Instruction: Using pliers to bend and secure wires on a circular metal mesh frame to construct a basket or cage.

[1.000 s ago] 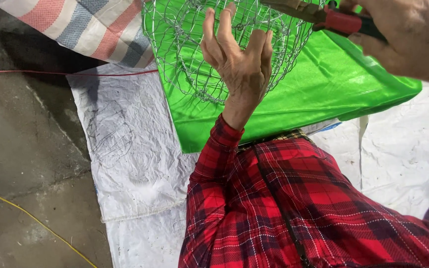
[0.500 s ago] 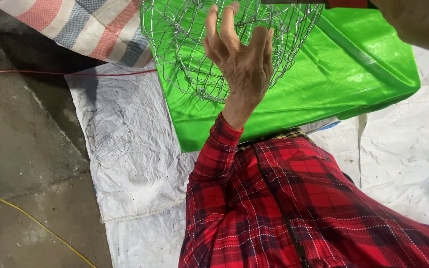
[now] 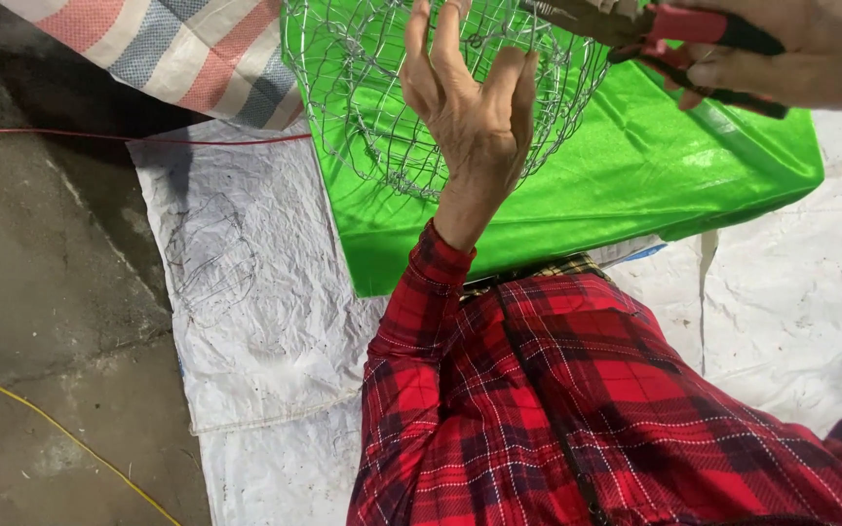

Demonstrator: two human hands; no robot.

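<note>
White woven sacking (image 3: 246,321) covers the concrete floor (image 3: 41,292) across the lower frame, crinkled and matte; a glossy green sheet (image 3: 635,185) lies over it upper centre, a striped woven sack (image 3: 177,49) at upper left. The wire mesh basket (image 3: 372,107), top centre, looks largely formed: rounded, open-weave, thin galvanised wire, with the rim cut off by the frame edge, so what's left can't be judged. Left hand (image 3: 470,117) has fingers spread against the mesh, steadying it, not clenched. Right hand (image 3: 791,68), upper right, is wrapped around red-handled pliers (image 3: 655,29), nose at the basket's top.
</note>
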